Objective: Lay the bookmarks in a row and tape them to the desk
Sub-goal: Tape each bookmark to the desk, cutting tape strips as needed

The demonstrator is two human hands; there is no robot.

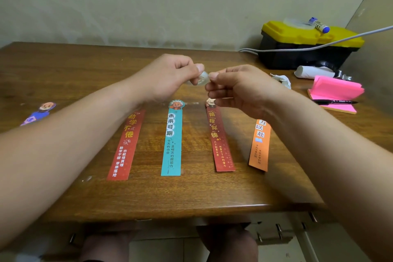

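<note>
Five bookmarks lie in a row on a wooden table [85, 66]. From the left they are a purple bookmark [40, 112] partly hidden by a forearm, a red bookmark [125, 147], a teal bookmark [172, 142], a dark red bookmark [220, 140] and an orange bookmark [259, 144]. Above them, the left hand [170, 76] pinches the clear tape [202, 80]. The right hand [238, 89], fingers curled, pinches its other side. Best approach: pull a short strip taut and untwisted, then press it across a bookmark's top.
</note>
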